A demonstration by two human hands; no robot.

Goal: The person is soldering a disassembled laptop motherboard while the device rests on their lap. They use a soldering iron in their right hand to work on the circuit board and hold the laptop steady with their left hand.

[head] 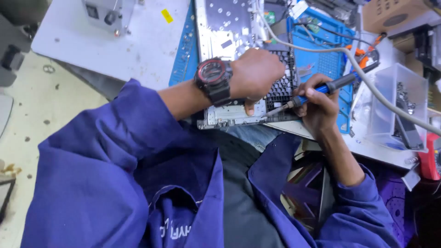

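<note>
The laptop part (239,59) hangs a little over the bench (138,46) edge, close to the person. The left hand (257,73) presses down on it, fingers curled. Just beside it, the right hand (317,103) grips a blue soldering iron (321,89), tip touching the part. A clear box (397,108) crowds the right hand.
</note>
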